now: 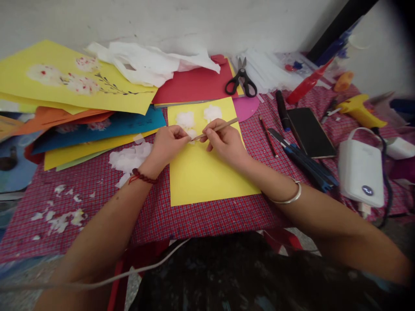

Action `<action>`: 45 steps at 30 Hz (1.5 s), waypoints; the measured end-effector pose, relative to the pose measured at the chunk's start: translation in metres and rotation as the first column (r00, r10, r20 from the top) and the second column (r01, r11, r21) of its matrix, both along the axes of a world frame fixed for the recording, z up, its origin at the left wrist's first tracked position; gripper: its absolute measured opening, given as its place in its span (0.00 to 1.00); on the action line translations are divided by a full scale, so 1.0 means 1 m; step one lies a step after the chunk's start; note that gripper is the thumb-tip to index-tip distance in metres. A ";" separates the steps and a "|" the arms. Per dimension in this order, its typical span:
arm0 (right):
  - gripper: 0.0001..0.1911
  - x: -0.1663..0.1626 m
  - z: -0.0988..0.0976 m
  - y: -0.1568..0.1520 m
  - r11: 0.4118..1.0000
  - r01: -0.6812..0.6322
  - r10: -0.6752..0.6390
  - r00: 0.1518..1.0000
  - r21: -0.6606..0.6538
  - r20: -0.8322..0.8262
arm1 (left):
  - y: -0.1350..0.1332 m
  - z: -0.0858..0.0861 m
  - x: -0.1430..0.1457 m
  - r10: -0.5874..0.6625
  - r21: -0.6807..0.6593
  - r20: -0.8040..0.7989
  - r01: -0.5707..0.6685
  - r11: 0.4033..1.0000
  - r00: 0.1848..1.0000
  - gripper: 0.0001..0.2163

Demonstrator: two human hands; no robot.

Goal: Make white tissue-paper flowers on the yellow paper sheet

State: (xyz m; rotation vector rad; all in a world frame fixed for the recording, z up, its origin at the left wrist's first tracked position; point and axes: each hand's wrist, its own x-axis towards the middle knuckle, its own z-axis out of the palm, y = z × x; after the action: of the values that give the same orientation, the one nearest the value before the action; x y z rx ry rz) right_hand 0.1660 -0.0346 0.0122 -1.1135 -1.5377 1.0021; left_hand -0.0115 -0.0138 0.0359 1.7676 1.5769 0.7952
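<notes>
A sheet of yellow paper [201, 177] lies before me, with white fluffy tissue tufts [212, 113] on its upper part. My right hand [223, 140] is closed round a thin wooden stick [228, 124], held slantwise like a pen. The stick's lower end reaches the fingertips of my left hand [170, 144]. Those fingers are pinched together just below a tuft at the upper left; what is between them is too small to make out. Cut white tissue pieces [129, 157] lie left of the sheet, partly behind my left wrist.
Stacked coloured papers [106, 142] and a yellow sheet with flowers [123, 97] lie left. Black scissors [241, 80] rest on red paper [194, 86]. Rightward are a red pencil [268, 136], a box cutter [303, 160], a black phone-like slab [311, 131], a yellow glue gun [361, 111] and a white device [361, 168].
</notes>
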 end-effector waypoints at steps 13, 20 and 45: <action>0.17 0.001 0.012 -0.015 0.943 -0.215 -0.013 0.737 0.253 0.675 | 0.003 0.001 -0.035 -0.058 -0.042 0.103 0.063 0.997 0.993 0.06; 0.12 0.008 0.004 -0.010 0.983 -0.060 -0.004 0.939 0.174 0.344 | -0.021 0.030 -0.059 -0.060 0.084 -0.076 0.066 0.994 0.995 0.07; 0.14 0.007 0.007 0.004 0.965 -0.063 0.032 0.992 -0.256 -0.124 | 0.007 0.045 -0.044 -0.146 0.057 -0.064 0.149 0.987 0.987 0.09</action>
State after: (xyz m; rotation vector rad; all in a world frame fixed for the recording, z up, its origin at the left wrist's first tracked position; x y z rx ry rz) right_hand 0.1731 -0.0303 0.0193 -1.1771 -1.3700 1.3080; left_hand -0.0558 -0.0070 0.0812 1.9434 1.4529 0.7325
